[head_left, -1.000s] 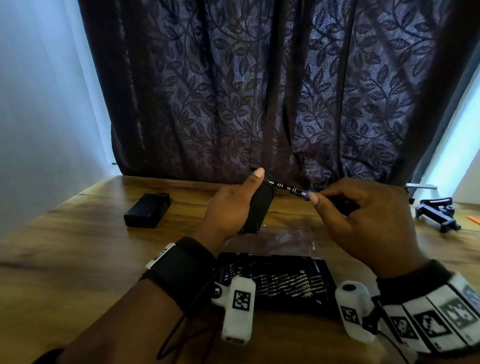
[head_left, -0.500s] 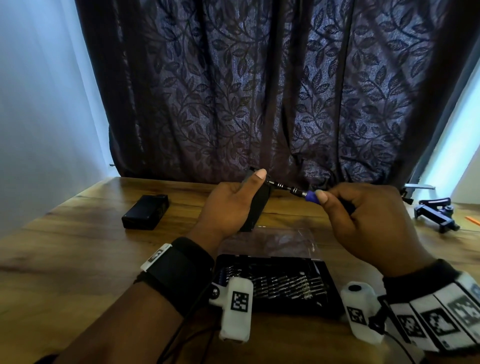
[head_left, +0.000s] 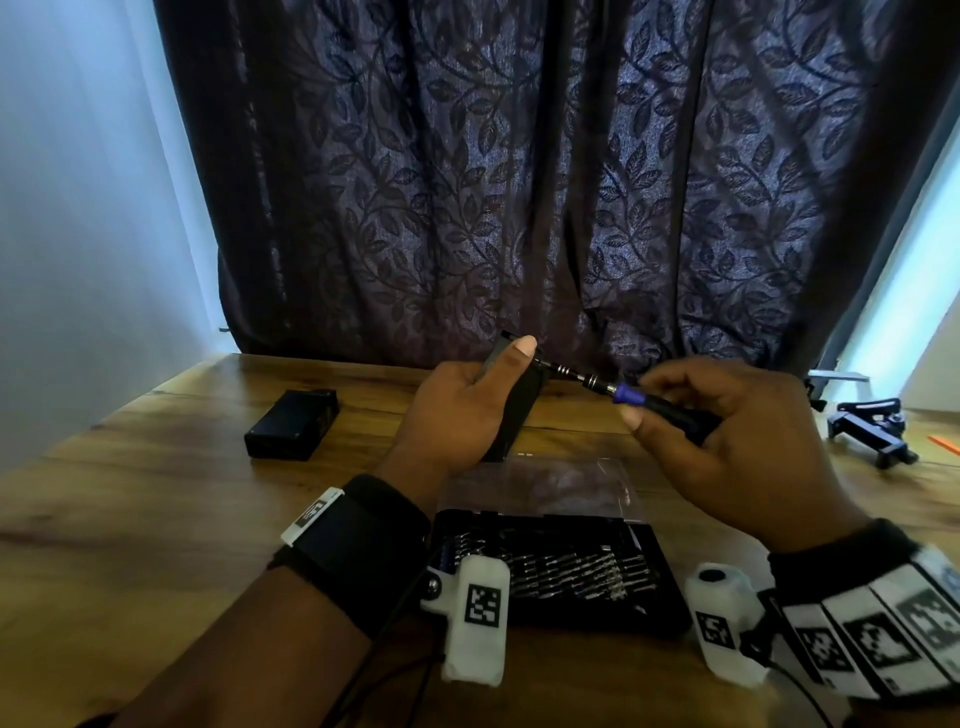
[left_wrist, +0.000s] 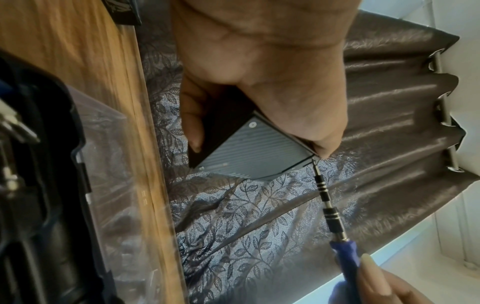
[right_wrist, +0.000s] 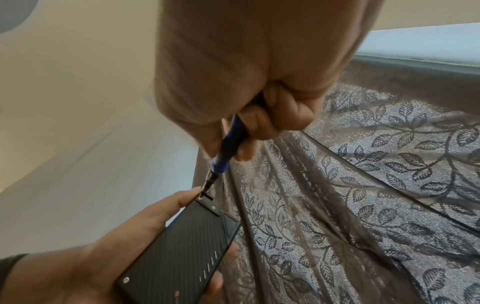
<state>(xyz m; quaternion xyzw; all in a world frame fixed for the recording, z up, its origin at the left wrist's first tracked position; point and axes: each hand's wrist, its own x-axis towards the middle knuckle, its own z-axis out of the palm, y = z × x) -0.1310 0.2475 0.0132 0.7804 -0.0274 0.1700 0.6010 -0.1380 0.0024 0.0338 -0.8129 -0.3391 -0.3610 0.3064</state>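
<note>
gripping the screwdriver (head_left: 626, 396), the right hand (head_left: 737, 452) has rolled its thumb under it, the bit still at the 1 o'clock corner of the case (head_left: 523, 402) the left hand (head_left: 457, 415) clasps: likely a screw mid-turn.

Dim room, cool daylight beside the dark curtain (head_left: 519, 208), table (head_left: 130, 493) shaded, edges bent by wide lens, wrist views soft up close.

No legible text; black-white square codes (head_left: 485, 604) on wrist cameras (head_left: 470, 657), right wristband (head_left: 878, 642).
</note>
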